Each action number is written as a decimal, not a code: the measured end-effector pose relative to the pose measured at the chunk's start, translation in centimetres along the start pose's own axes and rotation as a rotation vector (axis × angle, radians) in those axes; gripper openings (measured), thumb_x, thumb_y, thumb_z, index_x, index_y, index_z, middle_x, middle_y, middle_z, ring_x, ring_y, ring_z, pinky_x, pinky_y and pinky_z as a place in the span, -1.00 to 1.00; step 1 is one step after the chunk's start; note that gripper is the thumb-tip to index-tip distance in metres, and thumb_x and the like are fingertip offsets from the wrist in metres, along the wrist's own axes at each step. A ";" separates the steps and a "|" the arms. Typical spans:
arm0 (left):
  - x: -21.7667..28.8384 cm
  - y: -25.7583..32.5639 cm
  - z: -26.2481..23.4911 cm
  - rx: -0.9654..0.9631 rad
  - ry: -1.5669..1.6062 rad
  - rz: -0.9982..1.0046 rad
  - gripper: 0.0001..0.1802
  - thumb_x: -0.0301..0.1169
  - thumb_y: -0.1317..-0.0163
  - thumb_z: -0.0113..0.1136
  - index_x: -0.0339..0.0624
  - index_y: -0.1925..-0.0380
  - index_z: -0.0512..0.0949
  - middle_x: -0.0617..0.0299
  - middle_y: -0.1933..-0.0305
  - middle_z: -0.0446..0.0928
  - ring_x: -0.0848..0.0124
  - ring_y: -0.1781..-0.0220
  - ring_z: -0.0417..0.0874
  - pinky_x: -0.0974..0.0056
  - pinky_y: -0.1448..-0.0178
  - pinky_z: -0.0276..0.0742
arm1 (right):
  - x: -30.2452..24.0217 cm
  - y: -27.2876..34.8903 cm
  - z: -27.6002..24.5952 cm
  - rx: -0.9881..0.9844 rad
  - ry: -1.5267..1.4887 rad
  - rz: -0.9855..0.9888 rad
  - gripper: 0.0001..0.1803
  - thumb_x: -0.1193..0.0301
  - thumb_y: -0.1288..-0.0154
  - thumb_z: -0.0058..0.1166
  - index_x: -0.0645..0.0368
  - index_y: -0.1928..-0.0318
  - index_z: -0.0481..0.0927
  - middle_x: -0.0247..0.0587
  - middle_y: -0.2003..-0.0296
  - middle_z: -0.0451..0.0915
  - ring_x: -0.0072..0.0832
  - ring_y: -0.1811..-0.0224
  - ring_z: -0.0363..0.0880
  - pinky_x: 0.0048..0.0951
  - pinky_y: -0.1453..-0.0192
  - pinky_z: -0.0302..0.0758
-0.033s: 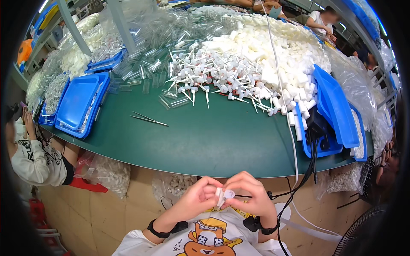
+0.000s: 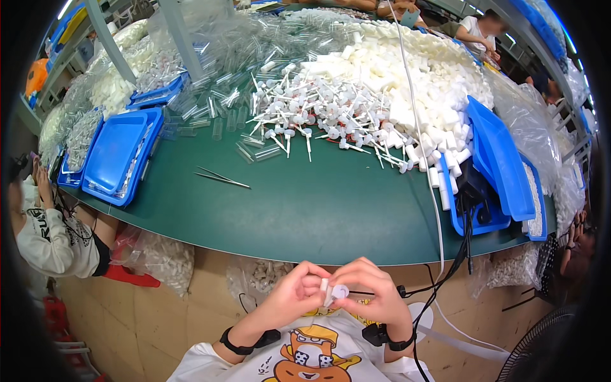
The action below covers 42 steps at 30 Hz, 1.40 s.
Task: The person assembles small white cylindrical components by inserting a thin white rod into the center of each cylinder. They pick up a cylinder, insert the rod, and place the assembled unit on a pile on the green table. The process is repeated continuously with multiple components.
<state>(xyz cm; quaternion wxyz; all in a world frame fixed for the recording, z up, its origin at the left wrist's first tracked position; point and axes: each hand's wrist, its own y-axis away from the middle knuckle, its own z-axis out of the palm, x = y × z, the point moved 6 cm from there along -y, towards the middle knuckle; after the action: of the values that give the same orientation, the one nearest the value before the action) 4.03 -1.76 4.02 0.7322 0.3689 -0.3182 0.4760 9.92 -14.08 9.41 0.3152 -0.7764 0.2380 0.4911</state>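
Observation:
Close to my body, off the table's near edge, both hands meet with fingertips pinched. My left hand (image 2: 294, 294) is closed on a small white cylinder (image 2: 324, 284). Between the fingers of my right hand (image 2: 377, 291) is a white part with a round translucent disc (image 2: 340, 291), which faces up. The two pieces touch or nearly touch; the fingers hide their lower ends. On the table beyond lies a heap of similar disc-topped sticks (image 2: 331, 114), beside a large pile of white cylinders (image 2: 394, 70).
Tweezers (image 2: 223, 178) lie on the green table (image 2: 305, 210). Clear tubes (image 2: 219, 127) are scattered farther back. Blue trays stand at left (image 2: 118, 153) and right (image 2: 503, 162). A white cable (image 2: 417, 121) crosses the right side; black cables (image 2: 468, 235) hang nearby. A seated person (image 2: 54, 235) is at left.
Both hands have shifted very slightly, and the disc-topped part has tilted a little. Nothing on the table has moved.

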 end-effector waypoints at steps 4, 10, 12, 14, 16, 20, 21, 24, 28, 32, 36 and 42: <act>-0.1 -0.2 -0.7 0.073 -0.011 0.019 -0.68 -0.65 -0.17 0.03 -0.34 0.08 0.25 0.04 0.13 0.52 0.42 0.07 0.57 0.37 0.05 0.51 | -1.4 -0.2 0.2 0.060 0.090 -0.084 -0.69 0.53 0.14 0.30 0.18 0.27 0.61 -0.23 0.22 0.62 -0.36 0.19 0.52 -0.40 0.12 0.38; -0.4 -0.3 -1.3 0.133 -0.051 -0.001 -0.69 -0.64 -0.16 0.07 -0.33 0.10 0.28 0.07 0.14 0.52 0.45 0.09 0.58 0.42 0.08 0.51 | -0.8 0.3 1.0 0.059 0.070 -0.062 -0.66 0.54 0.14 0.28 0.18 0.22 0.61 -0.26 0.22 0.62 -0.35 0.20 0.53 -0.39 0.10 0.37; -0.3 -0.3 -1.3 0.145 -0.040 0.003 -0.69 -0.64 -0.16 0.07 -0.33 0.10 0.28 0.07 0.14 0.52 0.45 0.09 0.58 0.42 0.08 0.51 | -0.8 0.3 0.8 0.056 0.054 -0.075 -0.65 0.55 0.13 0.28 0.18 0.21 0.60 -0.26 0.20 0.62 -0.35 0.19 0.52 -0.39 0.10 0.36; -0.2 -0.2 -1.4 0.144 -0.039 0.002 -0.69 -0.64 -0.16 0.07 -0.33 0.10 0.28 0.07 0.14 0.52 0.45 0.08 0.57 0.42 0.09 0.51 | -0.9 0.2 0.9 0.052 0.066 -0.086 -0.65 0.55 0.13 0.28 0.19 0.21 0.60 -0.26 0.18 0.61 -0.35 0.19 0.52 -0.39 0.11 0.36; -0.2 -0.2 -1.4 0.144 -0.048 0.005 -0.69 -0.64 -0.16 0.07 -0.33 0.10 0.28 0.08 0.14 0.52 0.45 0.08 0.57 0.42 0.09 0.51 | -0.9 0.1 1.1 0.046 0.101 -0.098 -0.65 0.54 0.12 0.28 0.18 0.20 0.59 -0.25 0.17 0.59 -0.35 0.19 0.51 -0.40 0.13 0.38; -0.4 0.0 -1.3 0.157 -0.071 0.021 -0.70 -0.63 -0.16 0.08 -0.32 0.10 0.28 0.08 0.13 0.53 0.45 0.08 0.58 0.42 0.09 0.51 | -0.8 0.3 1.7 0.030 0.181 -0.086 -0.66 0.50 0.08 0.28 0.18 0.20 0.57 -0.26 0.16 0.57 -0.34 0.20 0.48 -0.42 0.16 0.41; -0.5 0.0 -1.3 0.163 -0.071 0.026 -0.70 -0.63 -0.16 0.08 -0.32 0.10 0.28 0.08 0.13 0.53 0.45 0.08 0.58 0.42 0.09 0.51 | -0.8 0.4 1.8 0.024 0.191 -0.088 -0.66 0.48 0.05 0.27 0.18 0.18 0.56 -0.26 0.15 0.55 -0.33 0.20 0.46 -0.41 0.15 0.41; -0.2 0.3 -1.4 0.184 -0.105 0.030 -0.70 -0.62 -0.17 0.08 -0.33 0.09 0.28 0.06 0.11 0.53 0.44 0.07 0.58 0.43 0.10 0.51 | -0.6 0.5 1.8 0.026 0.214 -0.098 -0.65 0.46 0.03 0.28 0.18 0.15 0.56 -0.27 0.14 0.53 -0.32 0.22 0.43 -0.40 0.14 0.41; -0.2 0.4 -1.4 0.189 -0.070 0.010 -0.69 -0.60 -0.18 0.08 -0.33 0.08 0.28 0.06 0.09 0.53 0.44 0.07 0.58 0.43 0.10 0.52 | -0.4 0.7 1.6 0.058 0.218 -0.114 -0.64 0.47 0.05 0.29 0.19 0.17 0.56 -0.27 0.19 0.52 -0.34 0.23 0.42 -0.41 0.16 0.40; -0.2 0.8 -0.8 0.186 -0.096 -0.016 -0.69 -0.58 -0.20 0.09 -0.33 0.07 0.29 0.06 0.07 0.52 0.44 0.06 0.58 0.43 0.09 0.52 | -0.1 0.8 1.6 0.091 0.221 -0.084 -0.66 0.48 0.10 0.32 0.18 0.21 0.58 -0.27 0.27 0.49 -0.37 0.25 0.39 -0.42 0.21 0.38; 0.2 0.9 0.1 0.182 -0.104 -0.031 -0.70 -0.70 -0.19 -0.03 -0.35 0.06 0.27 -0.01 0.06 0.49 0.33 -0.01 0.56 0.32 -0.01 0.53 | 0.0 0.9 1.6 0.148 0.294 -0.101 -0.68 0.47 0.12 0.32 0.18 0.26 0.59 -0.28 0.32 0.48 -0.37 0.31 0.36 -0.42 0.27 0.36; 0.2 0.9 0.6 0.207 -0.077 -0.011 -0.69 -0.70 -0.19 0.00 -0.36 0.07 0.26 -0.04 0.03 0.48 0.29 -0.02 0.56 0.33 -0.03 0.53 | 0.1 1.2 1.6 0.290 0.421 -0.089 -0.72 0.47 0.11 0.29 0.20 0.29 0.59 -0.27 0.37 0.47 -0.35 0.35 0.36 -0.42 0.32 0.35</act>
<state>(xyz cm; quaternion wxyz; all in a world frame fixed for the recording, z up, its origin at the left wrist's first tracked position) 3.15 -1.96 4.70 0.6800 0.4623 -0.2929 0.4878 8.14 -13.78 8.48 0.3881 -0.8179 0.3321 0.2649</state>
